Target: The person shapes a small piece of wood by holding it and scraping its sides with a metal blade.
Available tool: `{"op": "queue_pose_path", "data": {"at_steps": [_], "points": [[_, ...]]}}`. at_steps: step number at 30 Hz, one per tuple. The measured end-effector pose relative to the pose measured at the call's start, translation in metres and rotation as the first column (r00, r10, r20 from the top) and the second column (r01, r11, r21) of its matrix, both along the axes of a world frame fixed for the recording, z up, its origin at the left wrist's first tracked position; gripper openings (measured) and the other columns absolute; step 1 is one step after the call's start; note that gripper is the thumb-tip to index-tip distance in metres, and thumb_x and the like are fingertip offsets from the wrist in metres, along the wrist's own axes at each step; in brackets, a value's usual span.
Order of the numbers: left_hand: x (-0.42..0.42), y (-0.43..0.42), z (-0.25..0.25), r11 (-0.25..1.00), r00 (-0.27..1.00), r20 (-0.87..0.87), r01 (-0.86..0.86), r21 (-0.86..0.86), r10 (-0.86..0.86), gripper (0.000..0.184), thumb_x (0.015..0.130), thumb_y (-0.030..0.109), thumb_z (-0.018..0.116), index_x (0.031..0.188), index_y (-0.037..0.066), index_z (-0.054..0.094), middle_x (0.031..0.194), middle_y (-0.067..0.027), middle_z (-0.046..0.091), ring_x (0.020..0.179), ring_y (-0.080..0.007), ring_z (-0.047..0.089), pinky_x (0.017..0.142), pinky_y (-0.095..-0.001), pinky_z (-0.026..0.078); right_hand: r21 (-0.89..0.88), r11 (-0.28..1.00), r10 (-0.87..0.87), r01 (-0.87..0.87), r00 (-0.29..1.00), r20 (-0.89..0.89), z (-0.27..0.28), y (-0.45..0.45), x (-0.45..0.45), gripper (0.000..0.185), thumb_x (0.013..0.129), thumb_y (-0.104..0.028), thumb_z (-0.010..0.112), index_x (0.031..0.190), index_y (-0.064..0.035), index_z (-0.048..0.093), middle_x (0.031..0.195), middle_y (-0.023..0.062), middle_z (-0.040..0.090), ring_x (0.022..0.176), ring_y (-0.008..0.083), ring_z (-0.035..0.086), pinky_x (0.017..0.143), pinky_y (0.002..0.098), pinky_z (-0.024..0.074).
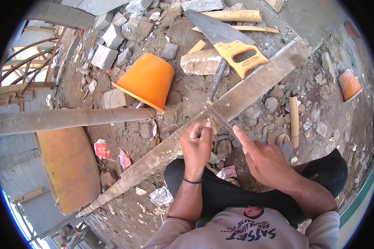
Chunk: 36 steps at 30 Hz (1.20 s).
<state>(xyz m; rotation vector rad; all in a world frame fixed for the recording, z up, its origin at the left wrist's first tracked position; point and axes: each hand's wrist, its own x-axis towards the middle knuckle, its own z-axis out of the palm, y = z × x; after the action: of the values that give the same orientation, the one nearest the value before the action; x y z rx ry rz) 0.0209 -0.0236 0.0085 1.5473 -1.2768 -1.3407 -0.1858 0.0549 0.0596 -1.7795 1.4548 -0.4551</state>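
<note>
My left hand [196, 143] is closed, pinching a small piece of pale wood or bamboo [213, 125] between thumb and fingers. Closed around a knife, my right hand [268, 162] has its index finger stretched along the back; the handle is hidden in the palm. The narrow knife blade [220, 116] points up and left, over a long wooden plank [253, 89] and close to the pale piece. Whether blade and piece touch, I cannot tell. Beyond the hands, a handsaw [224, 39] with a yellow handle lies near a dark rod [217, 81] whose end meets the plank.
An orange bucket [147, 81] lies tipped over at the upper left, by a long pole [70, 120]. Bamboo pieces [294, 122], broken bricks [106, 57] and litter cover the dirt. A tan board [70, 166] stands left; a small orange pot [350, 85] lies right.
</note>
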Motion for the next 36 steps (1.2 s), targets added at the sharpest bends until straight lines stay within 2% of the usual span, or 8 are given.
{"op": "queue_pose_path", "data": {"at_steps": [4, 13, 16, 19, 21, 27, 30, 36], "points": [[-0.001, 0.001, -0.001, 0.999, 1.0, 0.009, -0.007, -0.032, 0.008, 0.014, 0.103, 0.013, 0.068, 0.1, 0.0, 0.072, 0.079, -0.002, 0.066, 0.058, -0.0058, 0.06, 0.046, -0.0205, 0.044, -0.168, 0.983, -0.066, 0.069, 0.998, 0.025, -0.003, 0.002, 0.002, 0.085, 0.092, -0.005, 0.062, 0.167, -0.0095, 0.021, 0.086, 0.0207, 0.065, 0.069, 0.0375, 0.067, 0.066, 0.0523, 0.0541], [0.0, 0.001, -0.004, 0.999, 1.0, 0.01, -0.007, -0.046, 0.007, 0.013, 0.103, 0.011, 0.068, 0.099, 0.0, 0.072, 0.079, -0.0016, 0.065, 0.059, -0.0059, 0.06, 0.046, -0.0213, 0.045, -0.069, 0.997, 0.022, -0.028, 0.996, -0.086, 0.011, -0.003, 0.0, 0.085, 0.091, -0.004, 0.064, 0.167, -0.0098, 0.025, 0.085, 0.0176, 0.064, 0.066, 0.037, 0.066, 0.062, 0.0494, 0.0536], [-0.003, 0.0, 0.003, 1.0, 1.0, 0.008, -0.017, -0.015, 0.017, 0.013, 0.104, 0.01, 0.065, 0.101, 0.0, 0.073, 0.074, -0.0001, 0.063, 0.061, -0.0046, 0.057, 0.051, -0.0224, 0.042, 0.148, 0.987, 0.077, -0.065, 0.994, -0.078, 0.016, -0.007, -0.001, 0.079, 0.096, -0.003, 0.059, 0.167, -0.0117, 0.025, 0.093, 0.0227, 0.069, 0.08, 0.0419, 0.07, 0.073, 0.053, 0.0527], [0.001, 0.001, -0.005, 0.998, 0.998, 0.056, 0.021, -0.063, -0.017, 0.014, 0.103, 0.012, 0.068, 0.098, -0.001, 0.071, 0.076, -0.0009, 0.063, 0.059, -0.006, 0.061, 0.046, -0.021, 0.044, -0.032, 0.996, -0.08, 0.081, 0.997, 0.013, 0.019, -0.008, 0.001, 0.077, 0.097, -0.005, 0.058, 0.166, -0.0107, 0.025, 0.095, 0.0242, 0.07, 0.082, 0.0428, 0.07, 0.075, 0.0537, 0.0526], [0.0, 0.001, -0.001, 0.999, 1.0, 0.025, 0.004, -0.041, -0.003, 0.014, 0.103, 0.012, 0.068, 0.098, 0.0, 0.071, 0.076, -0.0008, 0.063, 0.059, -0.006, 0.061, 0.046, -0.0209, 0.045, 0.193, 0.974, 0.142, -0.117, 0.983, -0.119, 0.024, -0.015, -0.003, 0.077, 0.097, -0.005, 0.057, 0.167, -0.0098, 0.024, 0.096, 0.025, 0.07, 0.082, 0.0431, 0.07, 0.076, 0.0536, 0.0526], [-0.002, 0.001, 0.001, 1.0, 0.998, 0.058, -0.01, -0.024, 0.012, 0.013, 0.104, 0.011, 0.066, 0.101, 0.0, 0.073, 0.072, 0.0012, 0.062, 0.057, -0.0044, 0.055, 0.05, -0.0245, 0.042, -0.204, 0.979, -0.026, 0.016, 0.999, -0.044, 0.011, -0.008, 0.004, 0.088, 0.09, -0.006, 0.065, 0.167, -0.0066, 0.022, 0.08, 0.0193, 0.067, 0.068, 0.0364, 0.07, 0.062, 0.0496, 0.0548], [0.0, 0.003, -0.004, 0.997, 0.999, 0.05, 0.007, -0.071, -0.004, 0.013, 0.104, 0.011, 0.066, 0.101, 0.0, 0.073, 0.07, 0.0015, 0.061, 0.058, -0.0045, 0.055, 0.05, -0.0248, 0.042, -0.006, 0.992, 0.126, -0.128, 0.979, -0.158, 0.007, -0.008, 0.0, 0.086, 0.091, -0.006, 0.064, 0.167, -0.0077, 0.023, 0.082, 0.0207, 0.067, 0.066, 0.0365, 0.069, 0.061, 0.0484, 0.0548], [-0.002, 0.001, 0.0, 0.999, 0.998, 0.064, -0.008, -0.032, 0.01, 0.016, 0.104, 0.011, 0.066, 0.097, -0.002, 0.072, 0.075, -0.0005, 0.063, 0.062, -0.0058, 0.058, 0.054, -0.0253, 0.044, -0.172, 0.985, 0.003, -0.021, 0.995, -0.101, 0.018, -0.011, 0.005, 0.085, 0.092, -0.005, 0.063, 0.167, -0.008, 0.024, 0.083, 0.0219, 0.066, 0.063, 0.0377, 0.068, 0.059, 0.0486, 0.0545]]}}
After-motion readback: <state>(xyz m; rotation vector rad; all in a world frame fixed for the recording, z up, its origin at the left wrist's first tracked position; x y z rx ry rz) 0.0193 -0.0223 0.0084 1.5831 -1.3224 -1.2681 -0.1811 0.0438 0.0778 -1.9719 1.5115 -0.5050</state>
